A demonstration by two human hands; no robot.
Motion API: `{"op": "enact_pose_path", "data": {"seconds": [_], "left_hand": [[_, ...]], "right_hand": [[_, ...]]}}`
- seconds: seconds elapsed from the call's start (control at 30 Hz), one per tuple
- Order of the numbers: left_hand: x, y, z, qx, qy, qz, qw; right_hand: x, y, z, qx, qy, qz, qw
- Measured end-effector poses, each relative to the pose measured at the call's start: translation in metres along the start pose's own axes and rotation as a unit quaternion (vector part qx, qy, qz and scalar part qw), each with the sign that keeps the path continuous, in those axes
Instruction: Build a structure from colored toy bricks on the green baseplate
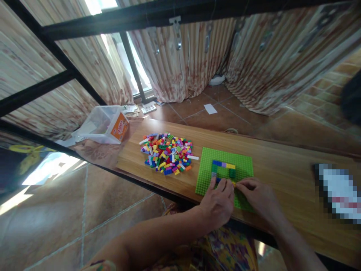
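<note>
A green studded baseplate lies on the wooden table, with toy bricks in blue, purple, yellow, green and grey forming a rectangular outline on it. My left hand rests over the near side of this outline, its fingers bent down onto a dark blue brick. From the right, my right hand meets it, thumb and forefinger pinched at a small yellow-orange brick at the outline's near right corner. The fingers hide most of the near row.
Left of the baseplate spreads a pile of loose bricks in many colours. A clear plastic box with an orange label stands past the table's left end. Dark metal bars cross above. A blurred-out object lies at the right.
</note>
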State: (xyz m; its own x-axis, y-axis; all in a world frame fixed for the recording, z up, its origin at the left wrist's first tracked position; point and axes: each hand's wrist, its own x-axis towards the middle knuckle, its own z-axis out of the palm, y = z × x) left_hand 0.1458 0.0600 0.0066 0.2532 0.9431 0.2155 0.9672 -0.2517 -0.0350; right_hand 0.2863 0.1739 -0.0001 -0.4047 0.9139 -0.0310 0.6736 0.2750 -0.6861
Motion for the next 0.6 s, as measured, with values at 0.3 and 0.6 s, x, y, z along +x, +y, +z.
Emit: {"op": "enact_pose_path", "data": {"seconds": [0.3, 0.6], "left_hand": [[0.004, -0.002, -0.006, -0.058, -0.016, -0.007, 0.998], [-0.022, -0.016, -0.017, -0.177, 0.014, -0.057, 0.982]], "right_hand": [[0.002, 0.0, -0.002, -0.01, -0.008, -0.003, 1.0], [-0.002, 0.012, -0.004, 0.006, 0.009, 0.009, 1.0]]}}
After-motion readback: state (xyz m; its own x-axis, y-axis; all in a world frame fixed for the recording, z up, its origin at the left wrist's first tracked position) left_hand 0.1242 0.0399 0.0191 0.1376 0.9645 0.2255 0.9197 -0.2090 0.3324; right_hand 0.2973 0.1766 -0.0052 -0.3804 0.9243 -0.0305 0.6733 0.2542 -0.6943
